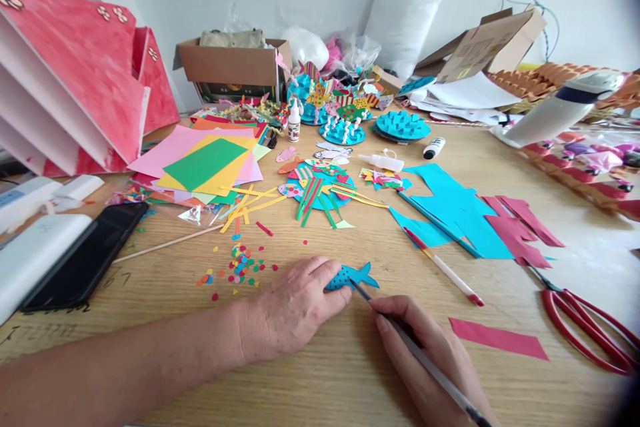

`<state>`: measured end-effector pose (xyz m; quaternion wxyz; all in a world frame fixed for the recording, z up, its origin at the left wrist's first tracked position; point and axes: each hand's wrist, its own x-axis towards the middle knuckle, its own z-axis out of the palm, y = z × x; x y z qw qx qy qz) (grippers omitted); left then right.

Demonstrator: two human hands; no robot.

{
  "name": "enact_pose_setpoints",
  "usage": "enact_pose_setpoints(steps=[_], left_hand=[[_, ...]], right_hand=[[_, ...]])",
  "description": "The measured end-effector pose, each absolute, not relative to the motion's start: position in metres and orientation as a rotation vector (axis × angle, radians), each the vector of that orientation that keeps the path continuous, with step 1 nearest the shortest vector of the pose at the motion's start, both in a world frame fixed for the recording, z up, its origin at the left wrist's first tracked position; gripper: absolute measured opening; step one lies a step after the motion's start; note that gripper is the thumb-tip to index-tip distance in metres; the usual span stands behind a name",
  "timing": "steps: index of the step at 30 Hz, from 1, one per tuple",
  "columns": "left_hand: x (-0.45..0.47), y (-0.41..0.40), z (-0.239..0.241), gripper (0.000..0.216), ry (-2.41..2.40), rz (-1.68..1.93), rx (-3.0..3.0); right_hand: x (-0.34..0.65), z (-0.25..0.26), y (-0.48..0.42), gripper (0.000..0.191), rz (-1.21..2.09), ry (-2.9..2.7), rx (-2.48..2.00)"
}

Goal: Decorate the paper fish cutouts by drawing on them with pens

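A small blue paper fish (353,276) with dark dots lies on the wooden table (320,380) near the front. My left hand (295,303) rests over its head end, fingers curled down and pressing it flat. My right hand (430,360) is closed round a thin pen (400,333), whose tip touches the fish's body. Loose coloured paper dots (237,267) lie scattered just left of my left hand.
Red-handled scissors (585,320) lie at the right, a red paper strip (500,338) beside them. A brush (443,265), blue and red paper scraps (470,213), glue bottles (383,161), coloured sheets (205,163), a black phone (85,253) and cardboard boxes (233,67) fill the table.
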<state>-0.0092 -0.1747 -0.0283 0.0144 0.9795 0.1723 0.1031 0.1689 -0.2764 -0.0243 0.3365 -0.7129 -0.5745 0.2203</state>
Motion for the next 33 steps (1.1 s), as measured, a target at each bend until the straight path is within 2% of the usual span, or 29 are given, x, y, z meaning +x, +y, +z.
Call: enact_pose_setpoints(steps=[7,15,33], left_hand=[[-0.01,-0.174,-0.029,0.025,0.536,0.343,3.076],[-0.01,-0.174,-0.027,0.027,0.504,0.349,3.055],[-0.011,-0.17,-0.021,0.026,0.407,0.335,2.983]], right_hand=[[0.173,-0.027,-0.275,0.018,0.595,-1.539,-1.84],[0.161,-0.02,-0.283,0.017,0.647,-1.221,-1.823],[0.16,-0.019,-0.284,0.018,0.64,-1.279,-1.846]])
